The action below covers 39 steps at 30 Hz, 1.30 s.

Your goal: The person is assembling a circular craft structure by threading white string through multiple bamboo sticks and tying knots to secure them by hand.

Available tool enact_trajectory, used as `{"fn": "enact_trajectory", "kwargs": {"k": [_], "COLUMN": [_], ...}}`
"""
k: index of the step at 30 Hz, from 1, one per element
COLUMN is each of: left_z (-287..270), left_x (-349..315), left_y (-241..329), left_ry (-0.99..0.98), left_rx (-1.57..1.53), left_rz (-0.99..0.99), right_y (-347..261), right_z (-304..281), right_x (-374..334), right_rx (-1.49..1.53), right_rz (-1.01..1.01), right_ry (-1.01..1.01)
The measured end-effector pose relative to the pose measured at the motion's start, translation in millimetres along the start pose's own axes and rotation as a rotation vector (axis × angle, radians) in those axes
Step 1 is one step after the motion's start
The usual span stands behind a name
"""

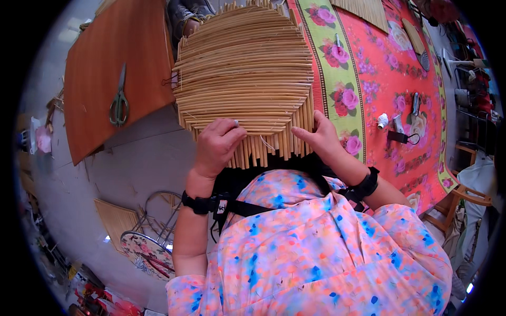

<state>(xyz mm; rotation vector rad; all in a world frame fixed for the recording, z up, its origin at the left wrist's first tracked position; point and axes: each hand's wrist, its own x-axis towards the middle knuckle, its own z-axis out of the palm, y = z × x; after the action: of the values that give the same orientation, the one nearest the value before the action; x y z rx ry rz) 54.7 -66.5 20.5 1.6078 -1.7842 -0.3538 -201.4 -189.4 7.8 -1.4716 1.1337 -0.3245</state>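
Observation:
A many-sided panel of thin straw-coloured stalks stretches in front of me, its near edge close to my body. Most of its stalks run crosswise; shorter ones stick out along the near edge. At the near left part of that edge, my left hand is closed, thumb and fingers pinched together. A small pale thing shows at its fingertips, too small to name. A loose white thread hangs by the near edge. My right hand grips the near right corner, thumb on top, other fingers at the side and partly hidden.
Left of the panel, scissors lie on a brown board; a binder clip sits at the panel's left edge. On the right, a flowered cloth bears a white thread spool, a marker and a black block. A stool stands lower left.

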Motion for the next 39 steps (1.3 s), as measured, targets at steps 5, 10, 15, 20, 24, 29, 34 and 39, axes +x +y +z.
{"fn": "enact_trajectory", "kwargs": {"k": [5, 10, 15, 20, 24, 29, 34, 39], "left_z": [1, 0, 4, 24, 30, 35, 35, 34], "left_x": [1, 3, 2, 3, 8, 11, 12, 13], "left_y": [-3, 1, 24, 44, 36, 33, 31, 32], "left_ry": [0.003, 0.002, 0.002, 0.022, 0.032, 0.031, 0.019, 0.009], "left_rx": [-0.004, -0.013, -0.028, -0.057, -0.117, -0.14, -0.189, -0.169], "left_rz": [0.002, -0.014, -0.024, -0.054, -0.114, -0.145, -0.184, -0.183], "right_y": [-8, -1, -6, -18, -14, -15, -20, -26], "right_z": [14, 7, -19, -52, -60, -60, -48, -27], "right_x": [-3, 1, -2, 11, 29, 28, 11, -6], "right_rx": [0.458, 0.625, 0.656, 0.56, 0.411, 0.211, -0.082, -0.53], "right_rz": [0.075, 0.075, 0.102, 0.177, 0.198, 0.191, -0.069, -0.452], "right_ry": [-0.025, -0.093, -0.19, -0.317, -0.353, -0.24, 0.108, 0.306]}}
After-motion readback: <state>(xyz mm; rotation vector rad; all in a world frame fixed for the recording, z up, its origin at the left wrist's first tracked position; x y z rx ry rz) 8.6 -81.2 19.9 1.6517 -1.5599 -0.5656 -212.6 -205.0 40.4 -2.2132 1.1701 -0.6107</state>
